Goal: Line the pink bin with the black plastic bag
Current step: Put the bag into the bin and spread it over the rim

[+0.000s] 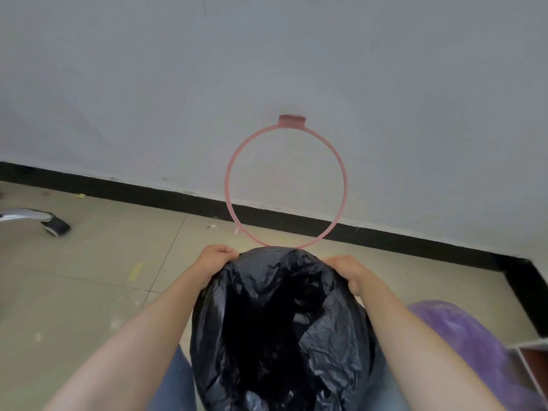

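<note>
The pink bin is a thin pink ring (227, 185) fixed to the white wall by a small pink bracket (291, 120); nothing hangs from it. Just below the ring's lowest point I hold a crumpled black plastic bag (281, 327) with its mouth spread open toward me. My left hand (218, 258) grips the bag's rim on the left side. On the right side my right hand (348, 271) grips the rim too. The bag's top edge nearly touches the ring's bottom.
A black skirting board (133, 191) runs along the wall's foot above a beige tiled floor (89, 277). A chair leg with a caster (56, 225) sits at the left. A purple cushion-like object (462, 336) lies at the lower right beside a white shelf edge (530, 345).
</note>
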`<state>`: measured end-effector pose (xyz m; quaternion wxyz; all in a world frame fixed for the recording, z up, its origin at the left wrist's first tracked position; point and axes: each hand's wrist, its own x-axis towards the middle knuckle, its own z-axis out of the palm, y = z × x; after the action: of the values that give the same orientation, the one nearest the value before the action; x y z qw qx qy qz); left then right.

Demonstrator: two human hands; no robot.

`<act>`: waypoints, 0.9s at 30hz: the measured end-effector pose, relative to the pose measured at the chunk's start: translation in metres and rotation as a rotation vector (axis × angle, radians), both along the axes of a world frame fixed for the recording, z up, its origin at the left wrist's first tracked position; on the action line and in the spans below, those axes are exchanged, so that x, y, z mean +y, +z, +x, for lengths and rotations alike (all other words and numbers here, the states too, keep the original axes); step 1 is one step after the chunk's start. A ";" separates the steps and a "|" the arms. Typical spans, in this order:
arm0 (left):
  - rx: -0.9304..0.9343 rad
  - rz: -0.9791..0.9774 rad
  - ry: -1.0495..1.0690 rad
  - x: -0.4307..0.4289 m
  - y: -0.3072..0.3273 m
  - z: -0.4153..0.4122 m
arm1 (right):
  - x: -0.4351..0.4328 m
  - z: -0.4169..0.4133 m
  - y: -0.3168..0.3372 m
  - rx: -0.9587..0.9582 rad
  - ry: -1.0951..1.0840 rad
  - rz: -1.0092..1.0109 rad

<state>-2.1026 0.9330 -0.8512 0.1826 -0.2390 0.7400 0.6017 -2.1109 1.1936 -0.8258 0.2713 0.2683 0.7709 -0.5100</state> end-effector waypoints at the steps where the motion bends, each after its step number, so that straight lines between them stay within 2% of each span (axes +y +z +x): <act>1: -0.015 -0.016 -0.005 0.000 -0.002 -0.002 | 0.001 0.000 -0.001 -0.047 0.018 0.018; 3: -0.020 -0.059 0.009 0.002 -0.004 -0.002 | -0.001 0.000 -0.004 -0.007 0.024 0.082; 5: 0.051 -0.134 0.062 0.001 0.000 -0.001 | -0.002 0.005 -0.004 0.228 0.022 0.229; 6: 0.110 -0.234 0.070 -0.003 0.002 0.001 | -0.001 0.011 -0.003 0.370 0.055 0.335; 8: 0.243 -0.464 -0.024 -0.012 0.012 0.016 | 0.003 0.032 0.005 0.600 0.237 0.527; 9: 0.291 -0.530 -0.117 -0.014 0.017 0.027 | 0.004 0.044 0.008 0.652 0.350 0.556; 11: 0.201 -0.493 -0.285 -0.009 0.024 0.049 | 0.005 0.060 0.006 0.572 0.512 0.524; 13: 0.066 -0.336 -0.303 0.000 0.023 0.065 | 0.006 0.065 -0.003 0.442 0.517 0.477; 18: -0.034 0.047 0.048 0.002 0.014 0.070 | 0.003 0.048 -0.009 0.447 0.418 0.506; 20: -0.067 0.129 0.107 -0.002 0.014 0.061 | 0.002 0.033 -0.010 0.458 0.390 0.518; 22: -0.035 0.080 0.102 0.000 0.019 0.052 | 0.005 0.016 -0.006 0.468 0.363 0.528; 25: 0.077 -0.152 0.045 0.004 0.023 0.055 | 0.010 0.000 -0.004 0.367 0.380 0.553; 26: 0.127 -0.185 0.019 0.005 0.023 0.060 | 0.009 0.001 -0.001 0.360 0.442 0.669; 27: 0.171 -0.199 -0.019 0.007 0.021 0.066 | 0.006 0.007 0.003 0.435 0.518 0.846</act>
<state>-2.0370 0.9397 -0.8305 0.0999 -0.1966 0.8111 0.5417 -2.1043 1.1991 -0.8230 0.0906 0.0438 0.9882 -0.1153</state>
